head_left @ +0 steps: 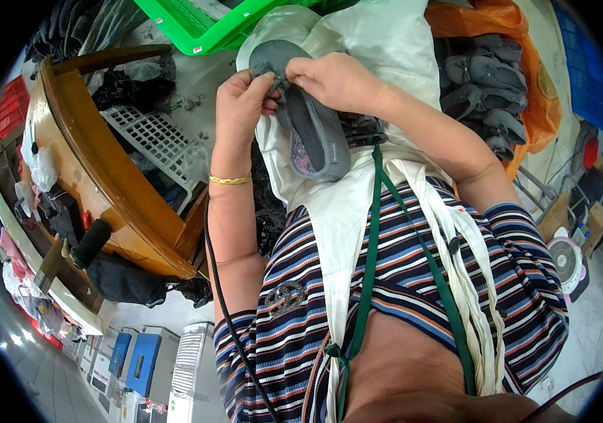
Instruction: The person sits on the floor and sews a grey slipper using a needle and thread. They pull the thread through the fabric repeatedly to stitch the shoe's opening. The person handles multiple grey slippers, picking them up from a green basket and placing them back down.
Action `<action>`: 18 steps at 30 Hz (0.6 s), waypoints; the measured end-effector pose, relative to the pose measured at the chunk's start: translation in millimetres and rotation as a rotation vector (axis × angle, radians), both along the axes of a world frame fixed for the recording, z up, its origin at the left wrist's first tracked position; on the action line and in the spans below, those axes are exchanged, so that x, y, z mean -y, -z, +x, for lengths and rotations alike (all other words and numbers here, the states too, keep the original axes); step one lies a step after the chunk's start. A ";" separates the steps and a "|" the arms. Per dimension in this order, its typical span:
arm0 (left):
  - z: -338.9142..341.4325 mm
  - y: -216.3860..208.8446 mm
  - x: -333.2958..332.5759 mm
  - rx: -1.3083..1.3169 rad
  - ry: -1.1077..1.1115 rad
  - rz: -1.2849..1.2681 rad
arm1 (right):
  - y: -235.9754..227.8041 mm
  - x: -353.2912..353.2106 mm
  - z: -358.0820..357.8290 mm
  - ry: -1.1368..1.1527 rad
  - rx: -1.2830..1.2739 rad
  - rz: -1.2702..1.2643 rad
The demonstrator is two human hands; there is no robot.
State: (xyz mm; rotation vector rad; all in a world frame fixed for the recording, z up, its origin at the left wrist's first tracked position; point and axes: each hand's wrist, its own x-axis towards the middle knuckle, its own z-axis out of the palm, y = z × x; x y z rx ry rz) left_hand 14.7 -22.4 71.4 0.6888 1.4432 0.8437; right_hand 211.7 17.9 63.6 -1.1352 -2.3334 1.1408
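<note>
A dark grey slip-on shoe [334, 141] lies over my lap, its toe pointing away from me and its patterned insole facing up. On its upper sits a gathered grey bow [277, 82]. My left hand [236, 106] is closed in a pinch on the left side of this bow. From the right, my right hand [336, 79] pinches at the bow's other side, thumb and finger pressed together. The fingers hide part of the bow, so any small item between them cannot be made out. White cloth [393, 63] covers my lap beneath the shoe.
An orange sack [541, 106] full of similar grey shoes [495, 74] stands to the right. Beyond my hands is a green plastic crate [199, 42]. A curved wooden table [97, 183] fills the left side, with a white plastic basket [150, 134] beside it. A fan [564, 261] stands farther right.
</note>
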 end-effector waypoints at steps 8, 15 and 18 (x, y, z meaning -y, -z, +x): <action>-4.2 -2.0 -1.7 0.017 0.058 -0.009 | 3.6 10.7 -7.9 0.105 -0.055 0.012; -7.3 -0.1 -1.6 0.081 0.046 -0.021 | -0.3 12.9 -10.9 0.123 -0.038 0.011; -9.0 1.6 -2.3 0.096 0.036 -0.014 | 0.5 12.7 -11.1 0.117 -0.047 0.015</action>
